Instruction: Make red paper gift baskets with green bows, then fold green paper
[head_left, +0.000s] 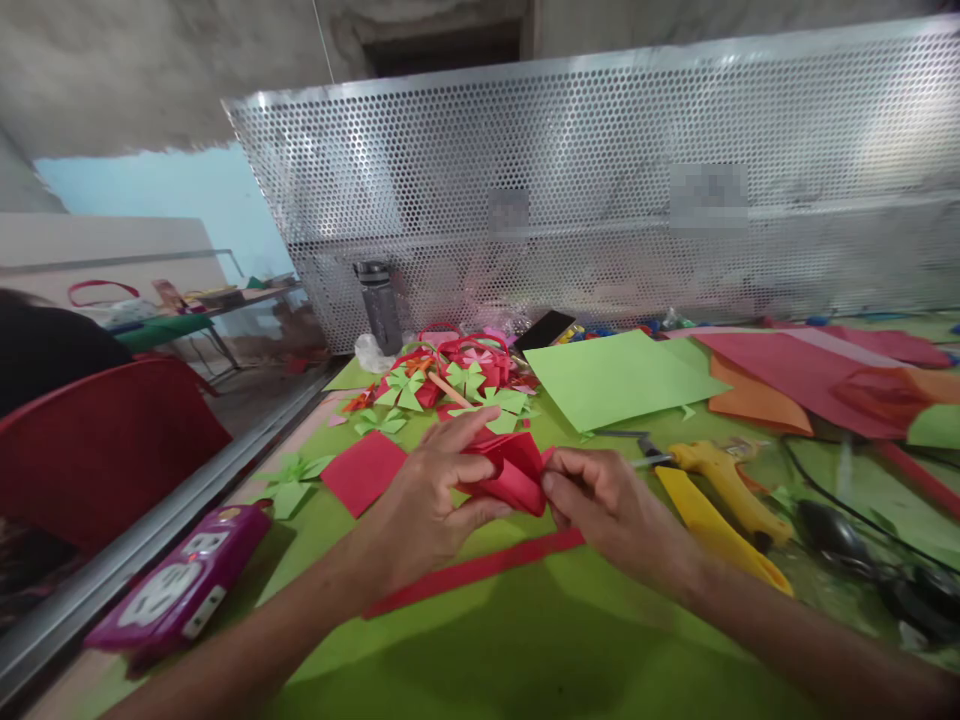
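Observation:
A folded piece of red paper [517, 484], shaped like a small open box or pouch, is held up between both hands over the green table surface. My left hand [433, 485] grips its left side, with the thumb below and fingers above. At the right edge, my right hand [600, 495] pinches the paper between thumb and fingertips. Below the hands lies a long red paper strip [472, 572]. A flat red paper piece [364, 470] rests just left of my left hand. Beyond them is a pile of red paper pieces with green paper flowers [465, 380].
On the right are a yellow glue gun [731, 490], a yellow strip-like object [709, 525] and a black cable. Green sheet [622, 378] and red sheets [810, 375] lie behind. A purple case [184, 585] sits left; a dark bottle [381, 312] stands by the perforated metal panel [600, 130].

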